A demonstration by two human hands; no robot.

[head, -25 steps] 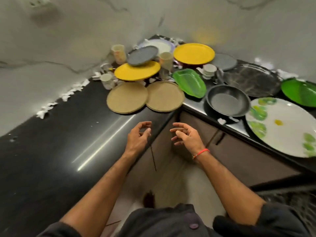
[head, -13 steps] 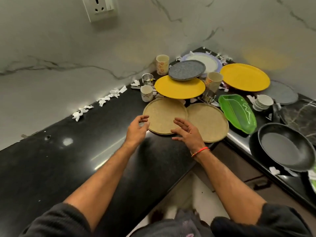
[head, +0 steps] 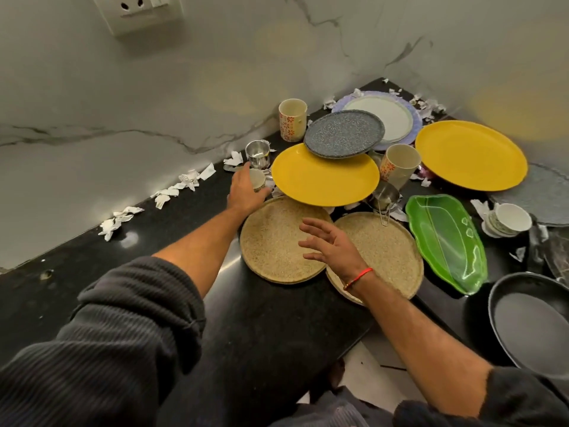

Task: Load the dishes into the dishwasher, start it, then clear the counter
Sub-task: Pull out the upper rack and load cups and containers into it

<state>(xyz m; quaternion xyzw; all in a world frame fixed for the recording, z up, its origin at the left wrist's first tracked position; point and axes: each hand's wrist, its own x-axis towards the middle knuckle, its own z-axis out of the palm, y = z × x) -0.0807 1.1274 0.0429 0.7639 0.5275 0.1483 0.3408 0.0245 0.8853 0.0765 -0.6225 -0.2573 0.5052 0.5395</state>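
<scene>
Left hand (head: 246, 191) has moved forward from over the near woven plate to the small white cup (head: 258, 180) by the back wall; fingers rest against the cup, can't tell if they wrap round it. Just behind the cup: small steel cup (head: 258, 154). Torn white paper scraps (head: 172, 192) line the counter's back edge on the left. Black stone counter (head: 92, 257) carries the whole pile. Two round tan woven plates (head: 274, 241) lie side by side near the front edge. Right hand (head: 331, 246) hovers over them, fingers spread, holding nothing. Yellow round plate (head: 323, 180) overlaps the left woven plate's far rim, with a speckled grey plate (head: 343, 134) on top. Green leaf-shaped dish (head: 446, 238) sits to the right, black pan (head: 532, 318) at the right edge.
</scene>
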